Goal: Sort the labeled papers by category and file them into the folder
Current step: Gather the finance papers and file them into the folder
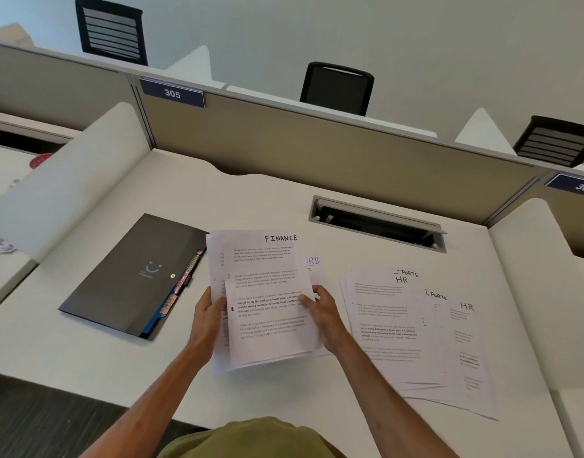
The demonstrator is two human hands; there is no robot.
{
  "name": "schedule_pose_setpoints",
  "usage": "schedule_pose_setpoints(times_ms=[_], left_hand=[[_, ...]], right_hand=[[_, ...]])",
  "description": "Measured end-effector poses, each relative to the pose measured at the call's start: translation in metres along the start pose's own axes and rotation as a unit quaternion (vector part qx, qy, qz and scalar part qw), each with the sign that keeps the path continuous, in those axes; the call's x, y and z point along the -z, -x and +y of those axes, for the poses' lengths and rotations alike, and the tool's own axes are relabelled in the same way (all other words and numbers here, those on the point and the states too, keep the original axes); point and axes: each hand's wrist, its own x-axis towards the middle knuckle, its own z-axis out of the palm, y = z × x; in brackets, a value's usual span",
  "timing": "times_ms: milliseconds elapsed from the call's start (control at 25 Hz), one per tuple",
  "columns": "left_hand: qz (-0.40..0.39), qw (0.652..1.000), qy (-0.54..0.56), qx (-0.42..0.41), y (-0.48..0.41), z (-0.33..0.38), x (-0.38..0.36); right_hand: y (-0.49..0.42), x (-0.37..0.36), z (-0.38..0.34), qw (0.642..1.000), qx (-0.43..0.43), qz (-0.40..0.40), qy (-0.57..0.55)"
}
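Papers headed FINANCE (267, 299) are held as a small stack above the white desk (85, 342), left hand (206, 320) gripping the left edge, right hand (320, 312) pinching the right edge. Dark folder (132, 276) lies closed just left. Loose sheets marked HR (413, 332) are spread on the right.

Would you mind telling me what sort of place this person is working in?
Most likely an open-plan office: a white desk walled by a partition panel carrying a number plate, 305, black office chairs beyond it, and papers headed FINANCE.
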Motion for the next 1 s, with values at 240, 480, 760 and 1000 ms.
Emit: schedule_pose_setpoints(times_ms=[240,480,760,1000], left_hand=[[-0.035,0.999,-0.002,-0.030,-0.001,0.000,0.000],[-0.073,0.997,0.002,-0.041,0.010,0.003,-0.010],[-0.079,0.996,-0.021,-0.029,0.007,-0.011,-0.010],[-0.045,0.991,-0.126,0.014,0.010,-0.041,0.003]], right_hand=[[0.010,-0.003,0.003,1.000,0.009,-0.016,0.007],[0.009,0.003,-0.010,1.000,0.018,-0.013,0.017],[0.020,0.004,-0.014,0.996,-0.008,-0.022,0.083],[0.020,-0.009,-0.001,0.980,-0.086,-0.104,0.147]])
